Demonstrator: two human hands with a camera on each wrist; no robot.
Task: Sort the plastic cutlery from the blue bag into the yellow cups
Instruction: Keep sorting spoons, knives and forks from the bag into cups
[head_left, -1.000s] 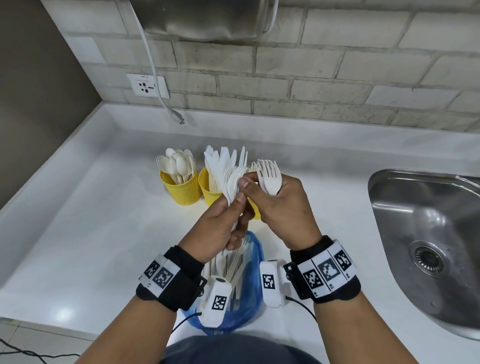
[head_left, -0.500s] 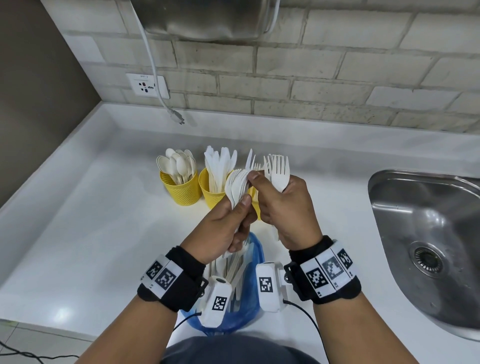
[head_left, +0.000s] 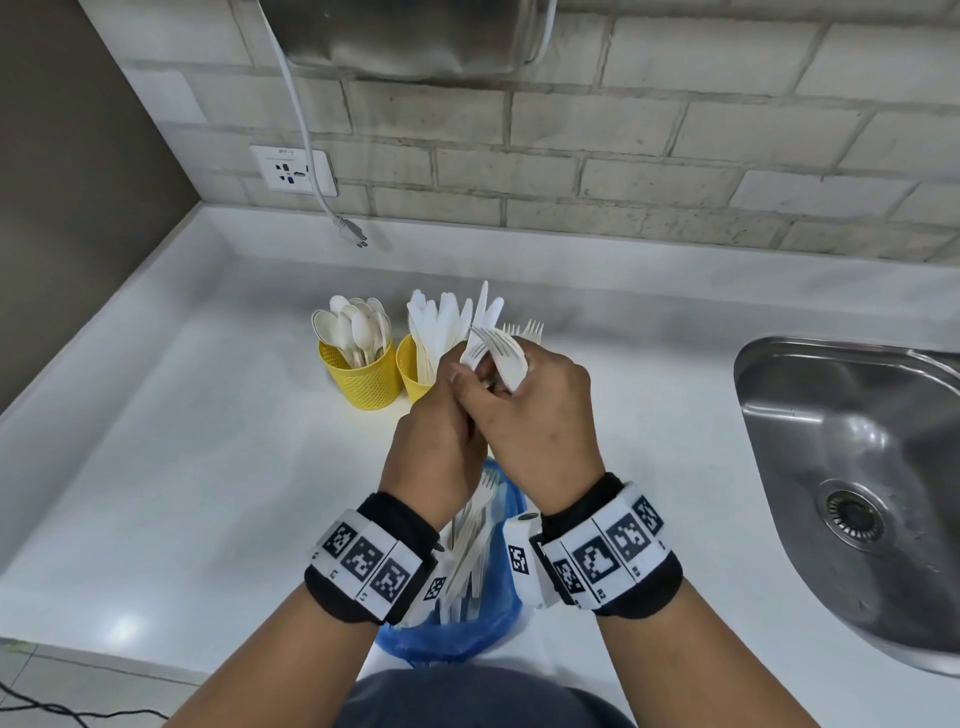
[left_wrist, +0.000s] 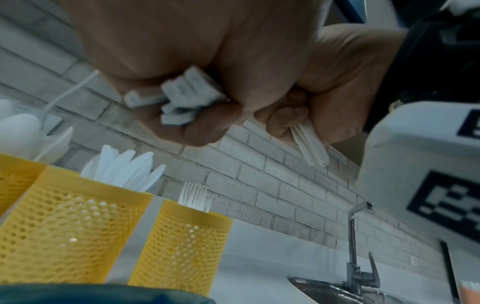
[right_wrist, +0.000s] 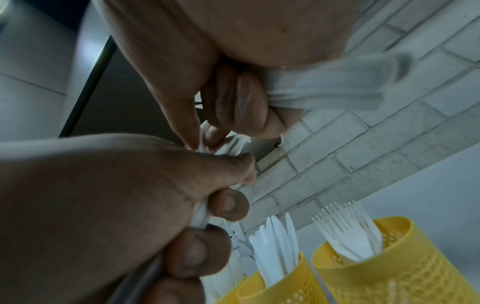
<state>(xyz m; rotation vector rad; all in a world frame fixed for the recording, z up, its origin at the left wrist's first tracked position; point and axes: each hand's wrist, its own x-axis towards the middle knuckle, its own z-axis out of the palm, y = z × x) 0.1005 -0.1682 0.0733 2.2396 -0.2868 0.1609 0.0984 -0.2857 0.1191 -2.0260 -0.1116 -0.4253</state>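
Both hands meet above the counter in front of the yellow cups. My left hand (head_left: 457, 382) grips a bundle of white plastic forks (head_left: 485, 348) by the handles (left_wrist: 185, 98). My right hand (head_left: 501, 387) holds a few forks (right_wrist: 335, 86) in its palm while thumb and forefinger pinch a fork (right_wrist: 203, 142) in the left hand's bundle. One yellow cup (head_left: 358, 376) holds spoons, the middle cup (head_left: 410, 366) knives, and the fork cup (left_wrist: 182, 242) is hidden behind the hands in the head view. The blue bag (head_left: 457, 631) lies at the counter's front edge with cutlery inside.
A steel sink (head_left: 857, 493) with a tap (left_wrist: 353, 236) sits to the right. A loose plug (head_left: 353, 234) on a white cable hangs near the back wall beside a socket (head_left: 293, 171). White counter (head_left: 182, 441) stretches to the left.
My right hand has moved left against the left hand, its forks now tilted leftwards. Its fingers have closed on a fork in the left bundle.
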